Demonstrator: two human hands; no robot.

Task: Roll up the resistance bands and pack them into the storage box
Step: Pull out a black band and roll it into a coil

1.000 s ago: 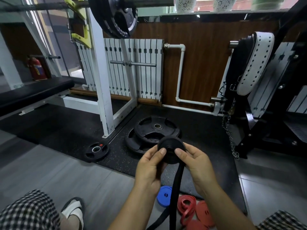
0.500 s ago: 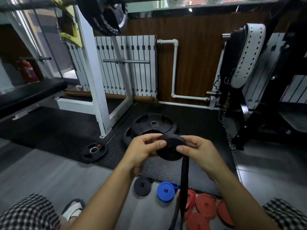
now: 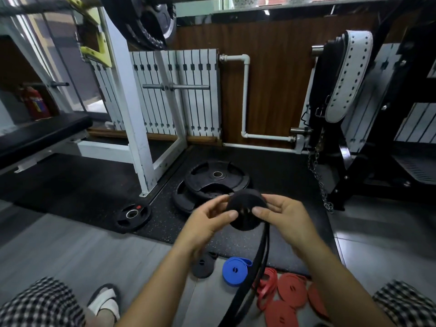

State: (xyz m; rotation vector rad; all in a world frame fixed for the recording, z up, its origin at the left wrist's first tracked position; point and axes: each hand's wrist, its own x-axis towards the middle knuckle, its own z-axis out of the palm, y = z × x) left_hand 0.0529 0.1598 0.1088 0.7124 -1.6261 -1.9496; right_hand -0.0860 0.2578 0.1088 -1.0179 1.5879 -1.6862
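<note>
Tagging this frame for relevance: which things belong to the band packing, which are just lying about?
Job: black band, half rolled, gripped by left hand and right hand; black roll, blue roll, red rolls on floor.
Lying about: weight plates, radiator, belt, bench, extinguisher.

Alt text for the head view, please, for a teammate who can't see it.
The left hand and right hand pinch a partly rolled black resistance band over a gym floor, its loose tail hanging down. Below lie a small black roll, a blue roll and several red bands, mostly rolled.

Black band roll between left hand and right hand, loose tail down past blue roll.
</note>
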